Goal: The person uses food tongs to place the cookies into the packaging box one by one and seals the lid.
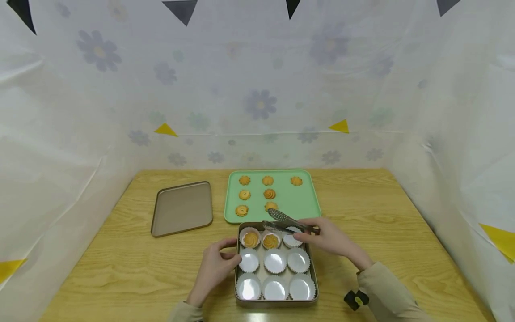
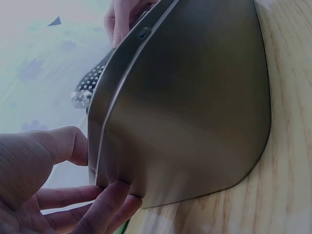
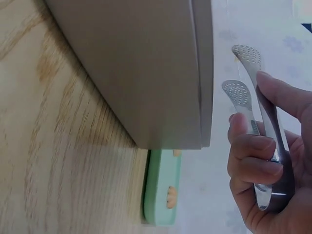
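Observation:
A square metal tin (image 1: 237, 286) holds several white paper cups (image 1: 275, 261); two cups in its back row each hold a swirled cookie (image 1: 251, 239). My left hand (image 1: 232, 250) holds the tin's left wall, thumb at the rim (image 2: 73, 141) and fingers (image 2: 109, 197) low on the side. My right hand (image 1: 311, 228) grips perforated metal tongs (image 1: 283, 221), which are empty, their tips parted over the tin's back edge. In the right wrist view the tongs (image 3: 246, 83) stand beside the tin's wall (image 3: 146, 73). Behind the tin, a green tray (image 1: 297, 201) carries several more cookies (image 1: 269, 193).
The tin's flat lid (image 1: 182, 208) lies to the left on the wooden table (image 1: 402, 223). White flowered sheets wall in the back and both sides. A black and yellow strap (image 1: 356, 298) sits at my right wrist.

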A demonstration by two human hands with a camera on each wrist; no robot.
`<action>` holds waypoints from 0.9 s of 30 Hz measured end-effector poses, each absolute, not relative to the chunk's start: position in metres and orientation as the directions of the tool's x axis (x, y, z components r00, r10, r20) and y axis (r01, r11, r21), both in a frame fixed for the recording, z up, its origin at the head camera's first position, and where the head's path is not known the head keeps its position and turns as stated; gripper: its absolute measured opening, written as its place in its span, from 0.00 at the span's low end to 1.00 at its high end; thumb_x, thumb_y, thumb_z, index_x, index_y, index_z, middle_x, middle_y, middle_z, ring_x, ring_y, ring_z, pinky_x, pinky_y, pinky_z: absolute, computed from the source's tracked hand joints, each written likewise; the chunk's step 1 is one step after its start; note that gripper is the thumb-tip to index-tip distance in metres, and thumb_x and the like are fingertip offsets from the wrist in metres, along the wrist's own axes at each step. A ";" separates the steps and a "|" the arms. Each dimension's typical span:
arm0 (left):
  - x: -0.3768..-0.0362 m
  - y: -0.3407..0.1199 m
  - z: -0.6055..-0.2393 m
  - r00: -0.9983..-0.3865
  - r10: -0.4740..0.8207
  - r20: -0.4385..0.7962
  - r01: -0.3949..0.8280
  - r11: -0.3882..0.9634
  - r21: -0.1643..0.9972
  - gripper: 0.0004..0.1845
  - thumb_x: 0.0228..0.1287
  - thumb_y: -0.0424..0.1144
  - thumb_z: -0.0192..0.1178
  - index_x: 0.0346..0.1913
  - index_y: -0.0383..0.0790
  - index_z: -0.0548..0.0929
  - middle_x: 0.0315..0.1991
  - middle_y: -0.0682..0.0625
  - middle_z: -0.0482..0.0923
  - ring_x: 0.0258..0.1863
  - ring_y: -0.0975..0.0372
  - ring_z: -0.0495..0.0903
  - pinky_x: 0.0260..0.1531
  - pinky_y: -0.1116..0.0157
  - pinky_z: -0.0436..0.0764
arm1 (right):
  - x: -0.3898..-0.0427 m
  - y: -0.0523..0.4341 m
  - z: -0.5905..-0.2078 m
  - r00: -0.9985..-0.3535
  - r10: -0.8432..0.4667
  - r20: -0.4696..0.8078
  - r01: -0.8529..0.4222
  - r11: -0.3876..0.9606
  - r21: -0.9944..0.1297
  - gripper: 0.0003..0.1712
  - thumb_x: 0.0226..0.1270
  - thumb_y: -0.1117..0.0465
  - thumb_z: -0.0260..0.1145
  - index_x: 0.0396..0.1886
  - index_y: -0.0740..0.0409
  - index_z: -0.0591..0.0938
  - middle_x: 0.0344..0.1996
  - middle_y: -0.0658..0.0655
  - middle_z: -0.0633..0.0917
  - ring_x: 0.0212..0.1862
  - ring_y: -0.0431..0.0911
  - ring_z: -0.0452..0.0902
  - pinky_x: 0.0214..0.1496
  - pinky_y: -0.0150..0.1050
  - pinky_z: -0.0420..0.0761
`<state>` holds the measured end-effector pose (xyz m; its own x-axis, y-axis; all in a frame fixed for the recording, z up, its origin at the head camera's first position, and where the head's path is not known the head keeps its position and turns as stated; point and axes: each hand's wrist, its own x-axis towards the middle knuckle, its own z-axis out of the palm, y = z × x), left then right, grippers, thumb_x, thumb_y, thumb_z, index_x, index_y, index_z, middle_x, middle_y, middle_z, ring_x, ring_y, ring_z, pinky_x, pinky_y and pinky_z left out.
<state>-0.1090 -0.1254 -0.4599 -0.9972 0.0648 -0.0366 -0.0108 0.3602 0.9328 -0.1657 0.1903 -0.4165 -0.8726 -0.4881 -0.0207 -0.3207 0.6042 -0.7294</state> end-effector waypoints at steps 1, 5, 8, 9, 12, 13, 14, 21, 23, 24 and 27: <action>-0.109 -0.125 -0.460 -0.997 0.064 -0.038 -0.012 0.359 0.933 0.23 0.52 0.26 0.64 0.55 0.26 0.82 0.55 0.29 0.82 0.41 0.49 0.90 0.32 0.69 0.87 | -0.167 0.192 -0.418 -0.881 -0.473 -0.017 -0.308 0.601 -0.738 0.31 0.69 0.48 0.66 0.61 0.67 0.80 0.29 0.52 0.82 0.24 0.34 0.65 0.24 0.29 0.69; -0.108 -0.125 -0.459 -0.997 0.059 -0.041 -0.018 0.350 0.937 0.23 0.52 0.26 0.65 0.55 0.26 0.82 0.55 0.29 0.82 0.41 0.49 0.90 0.32 0.70 0.87 | -0.174 0.197 -0.422 -0.922 -0.388 -0.007 -0.252 0.612 -0.750 0.33 0.69 0.48 0.67 0.63 0.68 0.78 0.42 0.61 0.87 0.30 0.37 0.70 0.27 0.30 0.72; -0.107 -0.125 -0.458 -0.998 0.060 -0.034 -0.012 0.343 0.939 0.24 0.52 0.26 0.66 0.55 0.26 0.82 0.55 0.29 0.81 0.40 0.49 0.90 0.32 0.69 0.88 | -0.181 0.202 -0.425 -0.947 -0.321 0.005 -0.214 0.620 -0.755 0.30 0.69 0.50 0.67 0.61 0.67 0.80 0.40 0.60 0.87 0.29 0.38 0.71 0.26 0.30 0.72; -0.107 -0.125 -0.458 -0.998 0.060 -0.032 -0.010 0.341 0.940 0.24 0.52 0.26 0.66 0.55 0.26 0.82 0.55 0.28 0.81 0.40 0.49 0.90 0.32 0.68 0.88 | -0.183 0.203 -0.426 -0.953 -0.302 0.014 -0.209 0.625 -0.752 0.29 0.69 0.50 0.67 0.60 0.67 0.81 0.35 0.59 0.86 0.27 0.38 0.70 0.24 0.30 0.71; -0.107 -0.125 -0.458 -0.998 0.061 -0.031 -0.009 0.341 0.940 0.23 0.52 0.26 0.66 0.55 0.26 0.82 0.55 0.28 0.81 0.40 0.49 0.90 0.32 0.68 0.88 | -0.191 0.207 -0.428 -0.968 -0.248 0.045 -0.200 0.649 -0.734 0.26 0.69 0.52 0.67 0.57 0.68 0.82 0.26 0.56 0.82 0.22 0.38 0.67 0.20 0.30 0.69; -0.107 -0.125 -0.458 -0.998 0.061 -0.032 -0.009 0.343 0.939 0.23 0.52 0.26 0.66 0.55 0.26 0.82 0.55 0.28 0.81 0.40 0.49 0.90 0.32 0.69 0.88 | -0.194 0.209 -0.428 -0.971 -0.234 0.051 -0.198 0.664 -0.721 0.26 0.69 0.52 0.67 0.56 0.69 0.82 0.24 0.56 0.81 0.21 0.38 0.67 0.19 0.30 0.68; -0.107 -0.125 -0.458 -0.998 0.064 -0.029 -0.005 0.348 0.938 0.23 0.52 0.26 0.65 0.55 0.25 0.82 0.55 0.28 0.81 0.40 0.49 0.90 0.32 0.69 0.88 | -0.197 0.210 -0.429 -0.973 -0.222 0.056 -0.196 0.681 -0.706 0.27 0.69 0.52 0.67 0.57 0.69 0.82 0.24 0.57 0.82 0.21 0.38 0.67 0.19 0.31 0.68; -0.109 -0.125 -0.459 -0.997 0.059 -0.039 -0.015 0.362 0.932 0.23 0.52 0.26 0.65 0.54 0.26 0.82 0.54 0.29 0.82 0.40 0.49 0.90 0.31 0.70 0.87 | -0.223 0.222 -0.431 -0.991 -0.134 -0.015 -0.094 0.770 -0.630 0.30 0.71 0.50 0.64 0.61 0.70 0.79 0.17 0.52 0.74 0.19 0.41 0.64 0.21 0.34 0.65; -0.109 -0.125 -0.459 -0.997 0.061 -0.041 -0.017 0.361 0.932 0.23 0.52 0.26 0.65 0.55 0.26 0.82 0.54 0.29 0.82 0.40 0.49 0.90 0.31 0.70 0.87 | -0.231 0.224 -0.431 -0.992 -0.122 -0.028 -0.080 0.787 -0.612 0.31 0.71 0.49 0.64 0.61 0.70 0.79 0.17 0.53 0.75 0.20 0.42 0.64 0.21 0.35 0.65; -0.109 -0.125 -0.459 -0.997 0.061 -0.043 -0.018 0.360 0.933 0.23 0.52 0.26 0.65 0.55 0.25 0.82 0.54 0.28 0.82 0.40 0.49 0.90 0.31 0.70 0.87 | -0.235 0.225 -0.431 -0.992 -0.119 -0.033 -0.075 0.793 -0.604 0.30 0.71 0.49 0.63 0.61 0.70 0.79 0.19 0.55 0.78 0.20 0.42 0.66 0.22 0.35 0.66; -0.108 -0.125 -0.459 -0.997 0.068 -0.040 -0.014 0.354 0.935 0.24 0.52 0.26 0.65 0.55 0.25 0.82 0.54 0.28 0.82 0.40 0.48 0.90 0.31 0.69 0.87 | -0.247 0.227 -0.432 -0.992 -0.114 -0.055 -0.062 0.819 -0.570 0.32 0.71 0.48 0.63 0.62 0.69 0.78 0.30 0.60 0.85 0.25 0.42 0.70 0.25 0.34 0.68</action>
